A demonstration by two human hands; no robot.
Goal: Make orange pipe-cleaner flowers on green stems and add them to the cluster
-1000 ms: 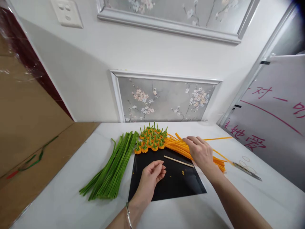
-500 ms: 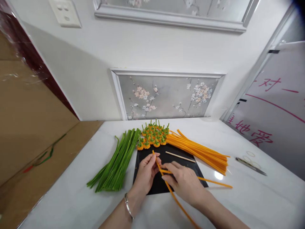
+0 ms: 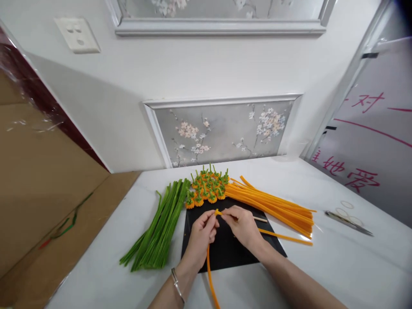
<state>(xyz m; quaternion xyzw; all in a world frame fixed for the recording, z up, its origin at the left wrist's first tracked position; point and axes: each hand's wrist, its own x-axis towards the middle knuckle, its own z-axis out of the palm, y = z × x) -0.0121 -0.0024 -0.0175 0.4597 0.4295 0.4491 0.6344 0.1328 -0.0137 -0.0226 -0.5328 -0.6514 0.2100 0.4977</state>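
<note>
Over a black mat [image 3: 222, 253], my left hand [image 3: 202, 234] pinches an orange pipe cleaner [image 3: 210, 279], whose long tail hangs down toward the table's front edge. My right hand [image 3: 241, 224] grips the upper end of the same pipe cleaner between thumb and fingers, where it bends into a short stub. Both sets of fingertips almost meet. Another orange pipe cleaner [image 3: 286, 236] lies under my right hand and sticks out to the right. Part of a thin wooden stick [image 3: 260, 219] shows behind that hand.
Small orange pumpkins with green stems [image 3: 209, 186] cluster behind the mat. A bundle of green pipe cleaners [image 3: 157, 231] lies left, a bundle of orange pipe cleaners [image 3: 273, 206] right. Scissors or tweezers [image 3: 349, 223] and rubber bands [image 3: 346, 205] lie far right. A cardboard box [image 3: 41, 180] stands left.
My right hand has moved up and left to the pipe cleaner's upper end, which is now bent. The tail has swung left. The view has shifted slightly.
</note>
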